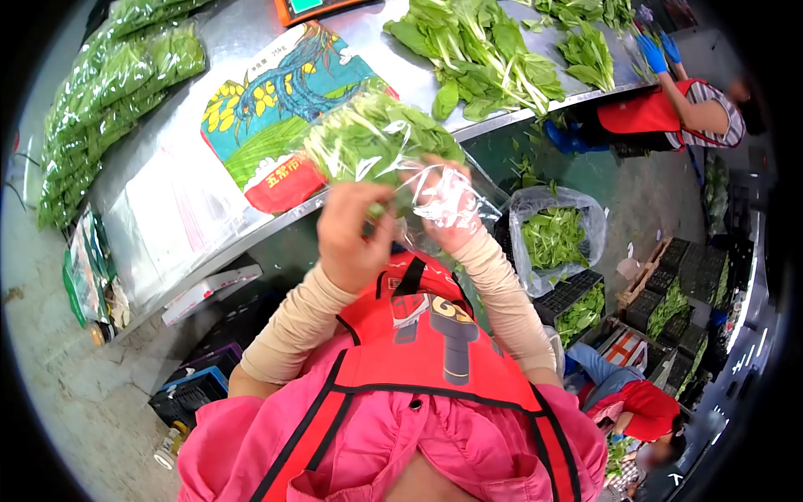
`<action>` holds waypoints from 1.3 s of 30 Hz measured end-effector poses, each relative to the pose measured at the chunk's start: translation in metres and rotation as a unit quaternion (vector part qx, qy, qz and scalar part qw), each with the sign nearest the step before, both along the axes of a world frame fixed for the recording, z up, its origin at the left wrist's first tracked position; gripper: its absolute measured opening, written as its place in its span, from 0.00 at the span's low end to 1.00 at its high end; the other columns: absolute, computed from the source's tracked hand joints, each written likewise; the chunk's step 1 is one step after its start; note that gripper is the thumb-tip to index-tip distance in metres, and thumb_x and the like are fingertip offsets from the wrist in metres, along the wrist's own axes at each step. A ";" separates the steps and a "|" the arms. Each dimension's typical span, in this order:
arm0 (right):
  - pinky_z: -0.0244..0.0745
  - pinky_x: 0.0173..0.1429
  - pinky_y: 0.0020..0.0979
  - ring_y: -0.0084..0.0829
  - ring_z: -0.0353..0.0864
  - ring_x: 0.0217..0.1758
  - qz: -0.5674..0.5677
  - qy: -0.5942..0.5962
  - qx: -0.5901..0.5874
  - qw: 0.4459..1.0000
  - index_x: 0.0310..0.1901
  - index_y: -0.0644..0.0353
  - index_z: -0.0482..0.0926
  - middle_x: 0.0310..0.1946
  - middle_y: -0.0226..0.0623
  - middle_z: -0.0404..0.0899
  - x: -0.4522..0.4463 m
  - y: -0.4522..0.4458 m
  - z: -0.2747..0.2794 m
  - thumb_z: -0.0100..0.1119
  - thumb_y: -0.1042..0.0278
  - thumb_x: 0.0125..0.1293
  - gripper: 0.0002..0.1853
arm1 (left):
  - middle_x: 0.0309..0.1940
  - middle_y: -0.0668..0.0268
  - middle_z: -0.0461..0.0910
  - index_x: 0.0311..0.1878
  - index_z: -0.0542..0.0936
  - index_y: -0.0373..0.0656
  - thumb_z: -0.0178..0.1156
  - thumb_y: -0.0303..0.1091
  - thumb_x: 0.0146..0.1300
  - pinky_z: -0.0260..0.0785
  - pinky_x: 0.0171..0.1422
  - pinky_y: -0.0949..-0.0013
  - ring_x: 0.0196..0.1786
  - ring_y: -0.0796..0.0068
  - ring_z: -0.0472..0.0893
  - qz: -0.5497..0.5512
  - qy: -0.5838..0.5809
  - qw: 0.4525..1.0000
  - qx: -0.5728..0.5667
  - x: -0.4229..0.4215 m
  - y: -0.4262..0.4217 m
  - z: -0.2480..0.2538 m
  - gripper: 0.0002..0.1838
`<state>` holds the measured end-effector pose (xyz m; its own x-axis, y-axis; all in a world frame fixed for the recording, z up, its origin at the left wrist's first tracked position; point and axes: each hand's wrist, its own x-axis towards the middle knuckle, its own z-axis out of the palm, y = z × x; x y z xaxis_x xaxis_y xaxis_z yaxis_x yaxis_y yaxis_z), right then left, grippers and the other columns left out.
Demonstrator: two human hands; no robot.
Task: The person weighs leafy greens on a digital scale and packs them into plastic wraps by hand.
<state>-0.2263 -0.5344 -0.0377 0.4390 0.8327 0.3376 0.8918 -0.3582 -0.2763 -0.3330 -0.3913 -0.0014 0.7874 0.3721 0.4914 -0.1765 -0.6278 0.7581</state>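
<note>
A clear plastic bag of leafy greens [376,138] lies at the near edge of the metal table, its loose open end towards me. My right hand [447,205] grips that end, with shiny film covering the fingers. Close beside it on the left, my left hand [355,234] is curled with fingers and thumb together, slightly blurred. A bit of green shows by its fingertips; what they hold cannot be made out. Beneath the bag is a colourful printed sack [293,100] lying flat.
Loose greens [477,54] lie on the table [222,238]. Packed bags of greens [125,92] are piled at left, flat clear bags [167,201] nearby. An orange device [314,8] stands at the back. Right are a lined bin [556,234], crates [669,293] and two co-workers.
</note>
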 end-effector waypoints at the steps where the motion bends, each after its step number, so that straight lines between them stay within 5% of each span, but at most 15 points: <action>1: 0.62 0.58 0.44 0.41 0.68 0.57 0.017 0.002 -0.011 1.000 0.51 0.59 0.74 0.52 0.34 0.74 0.000 -0.003 0.001 0.54 0.76 0.48 0.24 | 0.35 0.58 0.76 0.41 0.76 0.36 0.59 0.19 0.51 0.67 0.41 0.69 0.36 0.64 0.75 0.038 0.016 0.999 -0.005 0.006 0.010 -0.002 0.12; 5: 0.63 0.58 0.42 0.39 0.70 0.56 -0.008 0.020 0.032 0.999 0.46 0.59 0.76 0.50 0.35 0.74 -0.004 -0.019 0.012 0.54 0.77 0.47 0.20 | 0.52 0.51 0.73 0.52 0.74 0.37 0.55 0.30 0.62 0.62 0.61 0.60 0.56 0.52 0.72 0.021 0.047 0.998 0.032 0.044 0.045 -0.012 0.16; 9: 0.70 0.52 0.39 0.39 0.76 0.47 -0.014 0.063 0.106 0.992 0.40 0.60 0.78 0.42 0.36 0.78 0.002 -0.048 0.016 0.55 0.81 0.45 0.17 | 0.58 0.50 0.69 0.56 0.72 0.39 0.53 0.37 0.64 0.57 0.66 0.57 0.61 0.51 0.68 -0.026 0.087 0.993 0.070 0.084 0.051 -0.052 0.19; 11: 0.75 0.41 0.36 0.40 0.79 0.37 -0.114 0.078 0.182 0.974 0.33 0.59 0.80 0.33 0.38 0.80 0.010 -0.067 0.013 0.52 0.85 0.45 0.13 | 0.61 0.50 0.67 0.58 0.71 0.41 0.53 0.40 0.65 0.54 0.68 0.56 0.64 0.51 0.65 -0.024 0.253 0.954 0.159 0.092 0.054 -0.088 0.21; 13: 0.75 0.39 0.29 0.37 0.80 0.33 -0.217 0.179 0.247 0.927 0.28 0.63 0.79 0.30 0.42 0.79 0.021 -0.080 0.031 0.51 0.87 0.49 0.09 | 0.60 0.50 0.67 0.58 0.71 0.40 0.53 0.39 0.65 0.55 0.68 0.57 0.64 0.50 0.65 -0.007 0.235 0.950 0.205 0.091 0.059 -0.089 0.21; 15: 0.72 0.38 0.23 0.24 0.78 0.33 -0.271 0.306 0.352 0.842 0.29 0.65 0.78 0.31 0.35 0.80 0.042 -0.099 0.022 0.49 0.86 0.56 0.08 | 0.59 0.51 0.69 0.58 0.71 0.38 0.54 0.36 0.64 0.58 0.66 0.59 0.63 0.51 0.67 -0.032 0.181 0.983 -0.011 0.085 0.070 -0.086 0.20; 17: 0.72 0.39 0.21 0.20 0.77 0.34 -0.285 0.413 0.414 0.759 0.33 0.66 0.78 0.33 0.32 0.79 0.061 -0.104 0.022 0.49 0.84 0.60 0.07 | 0.54 0.52 0.73 0.56 0.72 0.36 0.55 0.31 0.62 0.63 0.61 0.63 0.58 0.55 0.72 0.051 0.144 0.988 -0.034 0.061 0.070 -0.066 0.19; 20: 0.73 0.42 0.21 0.20 0.78 0.37 -0.241 0.442 0.325 0.800 0.43 0.65 0.78 0.35 0.32 0.80 0.086 -0.088 0.010 0.56 0.76 0.61 0.09 | 0.46 0.58 0.76 0.52 0.72 0.37 0.56 0.30 0.63 0.67 0.53 0.68 0.47 0.66 0.75 0.128 0.139 0.968 -0.165 0.004 0.051 -0.052 0.15; 23: 0.75 0.45 0.26 0.27 0.80 0.42 -0.168 0.479 0.262 0.821 0.50 0.64 0.75 0.40 0.40 0.80 0.101 -0.046 -0.017 0.62 0.65 0.60 0.18 | 0.44 0.63 0.76 0.49 0.73 0.41 0.58 0.33 0.63 0.68 0.47 0.70 0.41 0.73 0.75 0.161 0.193 0.855 -0.453 -0.045 0.025 -0.078 0.13; 25: 0.74 0.51 0.34 0.39 0.79 0.47 -0.147 0.485 0.137 0.851 0.57 0.62 0.69 0.45 0.50 0.78 0.113 -0.015 -0.030 0.64 0.54 0.58 0.29 | 0.42 0.66 0.77 0.48 0.73 0.43 0.59 0.39 0.63 0.67 0.45 0.68 0.41 0.75 0.75 0.100 0.198 0.673 -0.706 -0.039 0.004 -0.065 0.15; 27: 0.72 0.54 0.34 0.40 0.78 0.50 -0.121 0.512 0.065 0.848 0.60 0.62 0.65 0.48 0.50 0.76 0.119 0.016 -0.038 0.65 0.54 0.57 0.33 | 0.43 0.67 0.78 0.50 0.73 0.43 0.59 0.43 0.63 0.67 0.48 0.67 0.43 0.75 0.75 0.079 0.195 0.571 -0.794 -0.025 -0.009 -0.062 0.17; 29: 0.68 0.60 0.37 0.46 0.74 0.57 -0.065 0.534 -0.076 0.839 0.65 0.60 0.57 0.54 0.54 0.72 0.121 0.035 -0.037 0.67 0.51 0.53 0.42 | 0.49 0.66 0.77 0.55 0.71 0.40 0.57 0.40 0.64 0.65 0.61 0.59 0.53 0.68 0.75 -0.015 0.147 0.576 -0.804 -0.010 -0.017 -0.055 0.20; 31: 0.67 0.61 0.35 0.46 0.73 0.57 0.041 0.479 -0.002 0.877 0.65 0.60 0.57 0.54 0.54 0.72 0.110 0.036 -0.043 0.69 0.54 0.51 0.43 | 0.49 0.64 0.77 0.56 0.70 0.38 0.58 0.33 0.63 0.68 0.58 0.60 0.53 0.67 0.76 0.019 0.148 0.609 -0.779 -0.003 -0.018 -0.056 0.20; 37: 0.67 0.61 0.33 0.41 0.74 0.57 0.067 0.502 0.042 0.861 0.64 0.61 0.60 0.54 0.52 0.72 0.097 0.032 -0.026 0.67 0.65 0.51 0.39 | 0.48 0.61 0.77 0.56 0.69 0.34 0.61 0.24 0.57 0.71 0.53 0.70 0.47 0.71 0.78 0.135 0.146 0.769 -0.608 0.001 -0.026 -0.043 0.23; 39: 0.67 0.61 0.32 0.40 0.74 0.57 0.090 0.503 0.059 0.858 0.63 0.61 0.61 0.54 0.51 0.72 0.093 0.032 -0.016 0.66 0.67 0.51 0.38 | 0.47 0.62 0.77 0.56 0.68 0.34 0.62 0.24 0.55 0.69 0.54 0.71 0.48 0.74 0.77 0.159 0.156 0.779 -0.586 0.000 -0.029 -0.031 0.24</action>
<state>-0.1334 -0.5025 -0.0539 0.4260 0.9034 -0.0494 0.2198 -0.1564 -0.9629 -0.3328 -0.4205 -0.0320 0.5776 0.6221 -0.5285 0.1543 0.5526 0.8191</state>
